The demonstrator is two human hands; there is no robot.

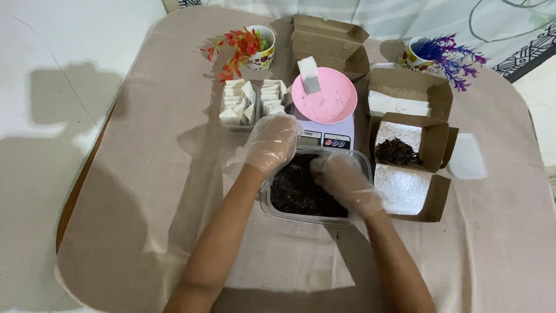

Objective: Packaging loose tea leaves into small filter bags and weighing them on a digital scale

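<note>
Beige cloth covers the table. Both gloved hands are positioned over the clear tub of dark leaves. The left hand is loosely curled and holds nothing visible; the right hand is pinched into the leaves.

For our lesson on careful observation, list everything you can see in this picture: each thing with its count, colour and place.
table: one, beige cloth cover, fills the view
tub: one, clear, dark loose leaves inside, centre
scale: one, white, behind the tub
plate: one, pink, on the scale
sachet: one, white, on the plate
trays: two, clear, filled with white sachets, left of the scale
boxes: three, brown card; one behind the scale, two at right, the nearer with dark leaves on foil
cups: two, patterned, at the far edge; one with red flowers, one with purple
left hand: clear glove, over the tub's left rim
right hand: clear glove, down in the tub's leaves
</note>
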